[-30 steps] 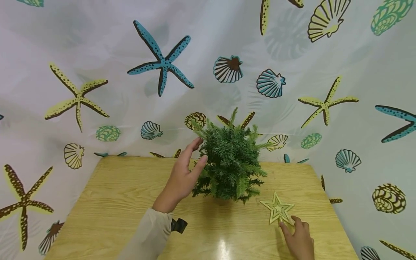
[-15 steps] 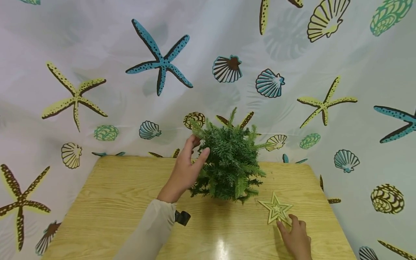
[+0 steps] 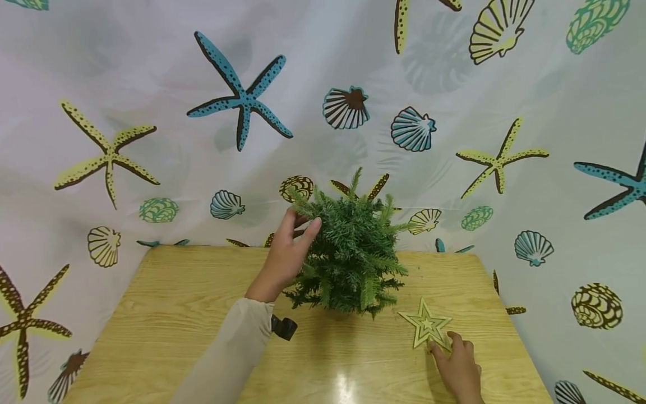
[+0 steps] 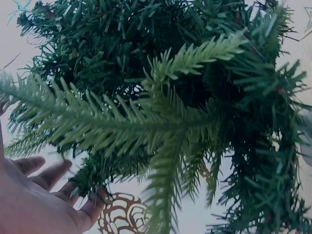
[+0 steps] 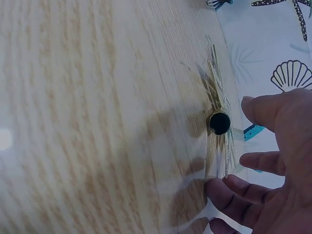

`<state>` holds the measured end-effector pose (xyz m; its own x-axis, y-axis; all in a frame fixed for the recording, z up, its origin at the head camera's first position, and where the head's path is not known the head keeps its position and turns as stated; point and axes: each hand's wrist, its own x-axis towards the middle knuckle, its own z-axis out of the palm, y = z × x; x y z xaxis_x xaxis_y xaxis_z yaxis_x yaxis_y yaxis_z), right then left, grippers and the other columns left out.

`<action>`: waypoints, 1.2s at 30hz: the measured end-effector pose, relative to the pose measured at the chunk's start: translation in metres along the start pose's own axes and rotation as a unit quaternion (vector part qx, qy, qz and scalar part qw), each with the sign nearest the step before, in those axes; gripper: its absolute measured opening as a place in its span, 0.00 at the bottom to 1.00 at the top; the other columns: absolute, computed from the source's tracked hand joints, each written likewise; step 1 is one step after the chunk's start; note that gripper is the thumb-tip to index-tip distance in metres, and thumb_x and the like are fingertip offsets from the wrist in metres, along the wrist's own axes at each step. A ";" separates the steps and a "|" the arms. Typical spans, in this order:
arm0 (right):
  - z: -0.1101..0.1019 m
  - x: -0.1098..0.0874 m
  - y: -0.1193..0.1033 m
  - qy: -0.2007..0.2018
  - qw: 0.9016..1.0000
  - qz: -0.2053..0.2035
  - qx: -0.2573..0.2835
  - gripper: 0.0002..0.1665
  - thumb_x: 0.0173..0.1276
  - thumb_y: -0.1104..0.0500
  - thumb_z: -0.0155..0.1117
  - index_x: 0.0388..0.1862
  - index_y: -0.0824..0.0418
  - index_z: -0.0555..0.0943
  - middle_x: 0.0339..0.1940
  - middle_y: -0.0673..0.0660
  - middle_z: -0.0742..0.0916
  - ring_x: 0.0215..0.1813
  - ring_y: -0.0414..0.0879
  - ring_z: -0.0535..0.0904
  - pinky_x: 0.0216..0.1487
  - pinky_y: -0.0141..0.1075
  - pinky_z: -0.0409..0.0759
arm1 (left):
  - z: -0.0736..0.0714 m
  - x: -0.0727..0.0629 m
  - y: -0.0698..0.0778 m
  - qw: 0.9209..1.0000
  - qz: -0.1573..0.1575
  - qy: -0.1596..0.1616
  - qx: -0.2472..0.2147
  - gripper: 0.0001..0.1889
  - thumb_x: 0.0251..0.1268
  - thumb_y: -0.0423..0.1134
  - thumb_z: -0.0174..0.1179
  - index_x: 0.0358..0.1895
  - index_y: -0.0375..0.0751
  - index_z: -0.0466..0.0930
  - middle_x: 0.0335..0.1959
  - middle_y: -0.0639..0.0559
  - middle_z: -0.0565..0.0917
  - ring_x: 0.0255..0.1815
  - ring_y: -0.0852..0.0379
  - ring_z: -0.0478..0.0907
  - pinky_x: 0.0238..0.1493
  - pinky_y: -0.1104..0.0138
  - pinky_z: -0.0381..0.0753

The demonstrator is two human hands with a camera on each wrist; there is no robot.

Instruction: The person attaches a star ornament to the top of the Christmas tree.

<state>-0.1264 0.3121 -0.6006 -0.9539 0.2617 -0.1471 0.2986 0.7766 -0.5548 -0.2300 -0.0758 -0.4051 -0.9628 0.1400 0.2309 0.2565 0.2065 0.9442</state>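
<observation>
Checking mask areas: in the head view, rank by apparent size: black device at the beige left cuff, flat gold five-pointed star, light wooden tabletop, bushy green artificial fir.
Largest to smallest:
1. Tabletop
2. Fir
3. Star
4. Black device

No close calls.

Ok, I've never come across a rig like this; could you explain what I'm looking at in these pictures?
There is no machine here: a person works with two bare hands. The wide picture comes from a camera worn on the head, looking forward and down. The two close ones come from cameras on the wrists, one for each hand.

On the wooden table stand a small green artificial-looking tree and, to its right, a yellowish star. Behind hangs a pale sheet printed with starfish and shells.

The left hand is beside the tree's branches, fingers loosely spread, not gripping it. The right hand has its fingertips at the star's near edge; I can't tell whether it grips it.
</observation>
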 end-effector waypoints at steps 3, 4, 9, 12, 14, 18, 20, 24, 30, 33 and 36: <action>0.001 0.002 0.000 0.004 1.000 0.004 -0.002 0.42 0.78 0.41 0.60 0.72 0.73 0.67 0.59 0.77 0.74 0.59 0.69 0.75 0.49 0.66 0.69 | 0.004 0.005 0.001 1.000 -0.007 -0.001 -0.020 0.38 0.78 0.65 0.51 0.82 0.56 0.52 0.77 0.42 0.62 0.75 0.40 0.63 0.68 0.39 0.69; 0.001 0.002 0.000 0.006 1.000 0.007 -0.003 0.41 0.77 0.41 0.60 0.71 0.73 0.67 0.58 0.77 0.74 0.58 0.69 0.75 0.49 0.66 0.69 | 0.005 0.006 0.002 1.000 -0.010 0.000 -0.025 0.38 0.77 0.65 0.52 0.83 0.58 0.52 0.78 0.43 0.62 0.76 0.41 0.63 0.69 0.39 0.68; 0.003 0.005 0.000 0.013 1.000 0.016 0.000 0.42 0.77 0.39 0.60 0.70 0.72 0.68 0.58 0.76 0.75 0.59 0.68 0.75 0.49 0.65 0.69 | 0.011 0.017 0.007 0.999 -0.025 0.021 -0.042 0.39 0.74 0.66 0.56 0.82 0.58 0.56 0.80 0.47 0.60 0.78 0.43 0.59 0.70 0.40 0.66; 0.003 0.006 0.000 0.016 1.000 0.020 0.000 0.41 0.77 0.40 0.60 0.70 0.72 0.69 0.58 0.76 0.75 0.60 0.67 0.74 0.49 0.64 0.68 | 0.014 0.023 0.010 0.998 -0.019 0.042 -0.049 0.36 0.74 0.63 0.59 0.79 0.57 0.62 0.79 0.50 0.62 0.79 0.45 0.58 0.73 0.43 0.62; 0.003 0.007 0.000 0.019 1.000 0.021 0.000 0.39 0.78 0.41 0.60 0.69 0.73 0.69 0.57 0.75 0.75 0.59 0.67 0.74 0.49 0.64 0.68 | 0.015 0.028 0.010 0.997 -0.006 0.053 -0.059 0.33 0.74 0.60 0.61 0.77 0.56 0.67 0.78 0.51 0.65 0.79 0.48 0.58 0.74 0.45 0.61; 0.003 0.008 0.000 0.026 0.999 0.022 0.003 0.36 0.79 0.43 0.59 0.67 0.73 0.71 0.54 0.74 0.77 0.59 0.67 0.74 0.48 0.64 0.68 | 0.018 0.038 0.009 0.993 0.006 0.062 -0.103 0.26 0.75 0.52 0.64 0.71 0.50 0.73 0.75 0.51 0.68 0.77 0.50 0.61 0.71 0.47 0.66; 0.003 0.009 0.000 0.029 0.999 0.021 0.006 0.35 0.79 0.43 0.60 0.66 0.73 0.72 0.53 0.73 0.78 0.58 0.66 0.75 0.48 0.64 0.68 | 0.020 0.042 0.009 0.990 0.008 0.066 -0.128 0.23 0.75 0.48 0.64 0.67 0.44 0.76 0.73 0.49 0.70 0.78 0.51 0.61 0.72 0.47 0.66; 0.002 0.010 0.000 0.033 0.999 0.021 0.011 0.34 0.78 0.45 0.60 0.64 0.73 0.73 0.51 0.72 0.79 0.55 0.65 0.76 0.47 0.61 0.68 | 0.024 0.047 0.012 0.988 0.014 0.067 -0.135 0.18 0.76 0.42 0.63 0.60 0.35 0.77 0.70 0.46 0.73 0.79 0.52 0.60 0.74 0.48 0.64; 0.002 0.011 0.002 0.033 0.999 0.017 0.013 0.30 0.79 0.47 0.60 0.62 0.72 0.74 0.47 0.69 0.81 0.51 0.63 0.78 0.44 0.58 0.67 | 0.028 0.048 0.016 0.993 -0.001 0.063 -0.103 0.18 0.75 0.47 0.64 0.57 0.39 0.77 0.69 0.44 0.72 0.79 0.48 0.60 0.74 0.46 0.62; 0.004 0.013 0.004 0.033 0.999 0.015 0.010 0.26 0.79 0.49 0.61 0.59 0.71 0.75 0.45 0.66 0.81 0.48 0.61 0.79 0.43 0.57 0.68 | 0.027 0.047 0.015 0.993 -0.034 0.066 -0.096 0.19 0.73 0.51 0.66 0.55 0.43 0.78 0.73 0.46 0.70 0.73 0.48 0.65 0.70 0.46 0.65; 0.004 0.015 0.005 0.033 0.999 0.013 0.012 0.22 0.77 0.52 0.64 0.53 0.70 0.78 0.41 0.63 0.84 0.43 0.58 0.80 0.43 0.58 0.69 | 0.026 0.045 0.014 0.994 -0.050 0.074 -0.067 0.17 0.71 0.53 0.67 0.53 0.48 0.81 0.73 0.49 0.70 0.65 0.48 0.70 0.63 0.46 0.69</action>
<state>-0.1389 0.3173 -0.6092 -0.9411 0.3204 -0.1078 0.3223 0.7547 -0.5715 -0.2678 -0.0414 -0.3878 -0.9874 -0.0201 0.1568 0.1548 0.0796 0.9847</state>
